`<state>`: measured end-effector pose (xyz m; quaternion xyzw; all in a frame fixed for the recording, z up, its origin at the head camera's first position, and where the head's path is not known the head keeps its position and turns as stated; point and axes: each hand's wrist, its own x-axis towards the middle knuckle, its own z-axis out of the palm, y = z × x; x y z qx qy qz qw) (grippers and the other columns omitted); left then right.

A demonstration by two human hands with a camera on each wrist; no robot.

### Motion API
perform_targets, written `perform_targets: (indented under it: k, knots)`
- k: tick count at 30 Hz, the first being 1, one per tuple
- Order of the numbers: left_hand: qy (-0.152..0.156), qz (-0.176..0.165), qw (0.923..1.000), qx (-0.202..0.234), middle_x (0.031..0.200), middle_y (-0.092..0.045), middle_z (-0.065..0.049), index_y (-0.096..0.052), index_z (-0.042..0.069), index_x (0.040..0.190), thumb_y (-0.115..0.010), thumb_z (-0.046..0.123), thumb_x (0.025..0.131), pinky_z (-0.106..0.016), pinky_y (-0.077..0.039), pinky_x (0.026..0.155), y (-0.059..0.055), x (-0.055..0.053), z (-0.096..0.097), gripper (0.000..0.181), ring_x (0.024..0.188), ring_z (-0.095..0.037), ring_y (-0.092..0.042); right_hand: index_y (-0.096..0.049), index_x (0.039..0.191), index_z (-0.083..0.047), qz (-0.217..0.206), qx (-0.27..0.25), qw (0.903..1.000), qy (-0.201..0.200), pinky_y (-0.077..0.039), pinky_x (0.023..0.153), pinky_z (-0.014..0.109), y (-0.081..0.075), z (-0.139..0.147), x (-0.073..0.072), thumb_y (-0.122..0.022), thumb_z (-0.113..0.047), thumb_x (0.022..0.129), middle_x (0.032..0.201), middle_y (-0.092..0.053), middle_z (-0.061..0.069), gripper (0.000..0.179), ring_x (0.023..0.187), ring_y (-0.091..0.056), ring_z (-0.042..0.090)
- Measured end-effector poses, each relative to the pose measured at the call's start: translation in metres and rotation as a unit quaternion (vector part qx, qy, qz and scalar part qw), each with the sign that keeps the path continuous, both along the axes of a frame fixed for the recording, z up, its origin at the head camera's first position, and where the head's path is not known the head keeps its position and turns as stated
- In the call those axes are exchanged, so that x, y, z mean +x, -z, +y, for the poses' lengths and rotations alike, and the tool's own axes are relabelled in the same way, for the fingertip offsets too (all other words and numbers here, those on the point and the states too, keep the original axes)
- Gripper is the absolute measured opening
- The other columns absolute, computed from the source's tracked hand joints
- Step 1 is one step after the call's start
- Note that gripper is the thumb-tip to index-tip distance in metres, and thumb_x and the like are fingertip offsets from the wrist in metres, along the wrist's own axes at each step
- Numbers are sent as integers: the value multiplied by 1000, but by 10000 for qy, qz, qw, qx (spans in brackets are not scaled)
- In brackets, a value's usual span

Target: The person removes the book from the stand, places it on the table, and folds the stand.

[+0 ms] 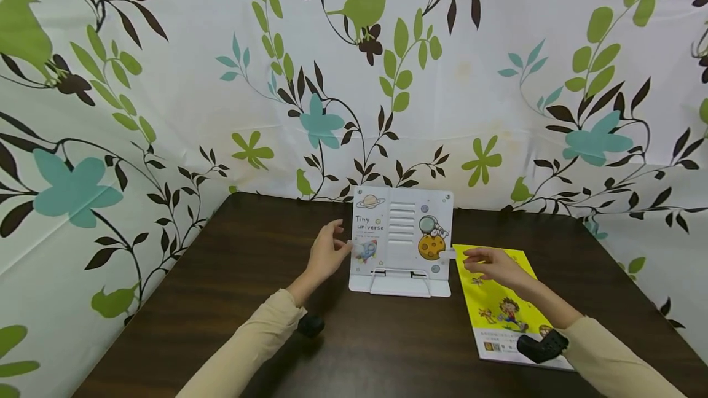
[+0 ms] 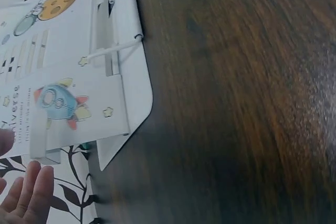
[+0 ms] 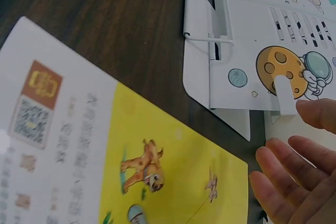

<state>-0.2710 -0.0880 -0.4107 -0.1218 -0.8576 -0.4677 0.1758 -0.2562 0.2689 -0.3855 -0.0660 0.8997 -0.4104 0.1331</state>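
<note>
A white book stand (image 1: pixel 412 263) printed "Tiny universe", with a planet, a rocket and an astronaut, stands upright on the table. My left hand (image 1: pixel 326 255) is at its left edge, fingers loosely bent, with fingertips close to the white side clip (image 2: pixel 39 135); whether they touch it I cannot tell. On the other side, my right hand (image 1: pixel 500 268) hovers over the top of a yellow book (image 1: pixel 498 300). Its thumb is close to the right clip (image 3: pixel 285 95), and the other fingers are spread apart with nothing held.
The dark wooden table (image 1: pixel 221 324) backs onto a patterned cloth (image 1: pixel 193 78) with leaves and birds. A wire bracket (image 1: pixel 399 283) runs along the stand's lower ledge. The yellow book lies flat just right of the stand.
</note>
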Motion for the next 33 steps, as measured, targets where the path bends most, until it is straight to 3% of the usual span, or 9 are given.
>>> perform_targets:
  k: [11, 16, 21, 26, 33]
  knots:
    - [20, 117, 9999, 22, 91, -62, -14, -59, -4, 107, -65, 0, 77, -40, -46, 77, 8, -15, 8, 31, 84, -26, -59, -40, 129, 7, 464, -533, 9974, 106, -48, 85, 43, 5, -11, -17, -56, -18, 90, 122, -49, 27, 49, 104, -53, 34]
    - [15, 259, 9991, 321, 86, -62, -13, -60, -3, 105, -63, -5, 76, -35, -47, 73, 8, -22, 11, 29, 79, -24, -59, -42, 128, 7, 916, -821, 9922, 187, -47, 87, 42, 9, -19, -23, -53, -10, 91, 120, -51, 27, 42, 105, -53, 34]
    - [-131, 306, 9990, 315, 82, -62, -10, -62, -2, 101, -62, -7, 74, -30, -47, 66, 10, -28, 10, 27, 74, -21, -60, -47, 122, 7, 1195, -984, 9870, 426, -48, 85, 36, 14, -28, -30, -51, -5, 91, 112, -55, 24, 34, 98, -54, 30]
    - [-227, 271, 9991, 241, 81, -64, -10, -63, -1, 97, -64, -7, 74, -32, -48, 66, 11, -29, 10, 23, 73, -20, -61, -50, 116, 7, 1240, -1006, 9845, 729, -49, 78, 27, 18, -33, -37, -52, -5, 90, 103, -56, 21, 28, 89, -53, 25]
    - [-355, 168, 9991, 126, 82, -65, -11, -63, 0, 93, -64, -5, 75, -35, -48, 69, 10, -28, 13, 19, 74, -20, -61, -52, 112, 7, 1186, -1033, 9836, 879, -49, 76, 33, 17, -35, -41, -53, -5, 90, 97, -56, 18, 25, 84, -51, 23]
